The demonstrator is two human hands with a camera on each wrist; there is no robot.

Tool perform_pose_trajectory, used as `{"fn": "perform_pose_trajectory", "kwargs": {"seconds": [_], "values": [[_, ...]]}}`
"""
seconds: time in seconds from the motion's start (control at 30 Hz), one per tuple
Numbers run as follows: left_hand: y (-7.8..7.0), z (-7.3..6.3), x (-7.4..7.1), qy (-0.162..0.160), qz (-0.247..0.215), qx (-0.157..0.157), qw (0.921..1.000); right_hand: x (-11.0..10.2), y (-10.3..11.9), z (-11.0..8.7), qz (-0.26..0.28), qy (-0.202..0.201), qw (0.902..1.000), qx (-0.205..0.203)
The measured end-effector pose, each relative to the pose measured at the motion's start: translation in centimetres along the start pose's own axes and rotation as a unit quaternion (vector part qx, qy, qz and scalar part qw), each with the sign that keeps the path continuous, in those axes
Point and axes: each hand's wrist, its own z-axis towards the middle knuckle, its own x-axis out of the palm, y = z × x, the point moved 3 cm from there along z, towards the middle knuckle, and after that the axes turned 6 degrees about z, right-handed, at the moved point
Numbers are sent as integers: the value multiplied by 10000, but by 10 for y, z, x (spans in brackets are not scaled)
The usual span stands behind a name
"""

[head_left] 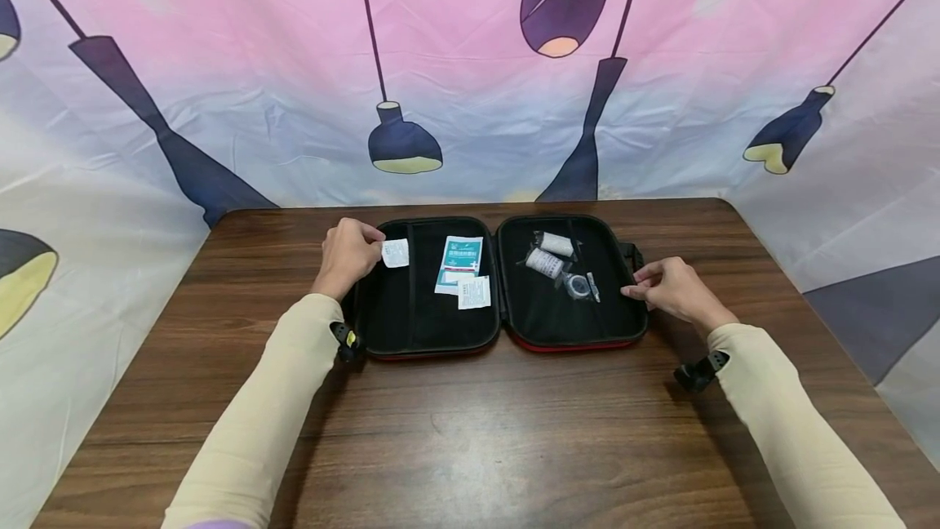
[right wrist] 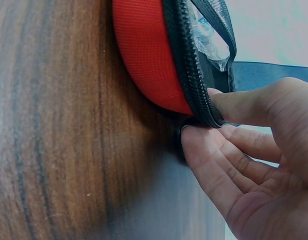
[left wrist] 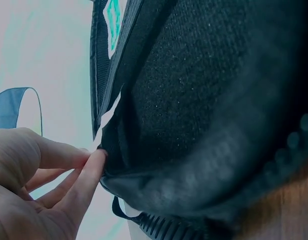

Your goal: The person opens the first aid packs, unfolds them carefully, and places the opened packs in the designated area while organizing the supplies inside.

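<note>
A zippered case [head_left: 454,340] lies spread on the table, black inside and red outside. At its left half, my left hand [head_left: 347,253] pinches a small white packet [head_left: 395,253] between thumb and fingertips; the left wrist view shows this packet [left wrist: 108,119] edge-on by the black lining. My right hand [head_left: 671,291] grips the zippered rim of the right half, thumb inside and fingers outside, as the right wrist view shows with the red shell [right wrist: 146,50]. A teal-and-white packet [head_left: 461,261] and another white packet [head_left: 473,292] lie in the left half.
The right half holds two white rolls in clear wrap, one of them a bandage-like roll [head_left: 545,262], a round wrapped item [head_left: 577,286] and a small slim strip [head_left: 593,287]. The case rests on a brown wooden table [head_left: 470,439]; a printed cloth [head_left: 308,88] hangs behind.
</note>
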Motion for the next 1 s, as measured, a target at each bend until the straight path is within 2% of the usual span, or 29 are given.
{"fn": "perform_pose_trajectory", "kwargs": {"seconds": [0.47,0.8,1.0], "values": [[-3,-1,5,675,-6,-92,9977,1,0,0,-29,-4,10000,2],[-3,-1,5,617,-412,-269,9969,1,-1,-1,14,-12,10000,22],[-3,1,6,716,-541,-412,9951,1,0,-1,21,4,10000,38]]}}
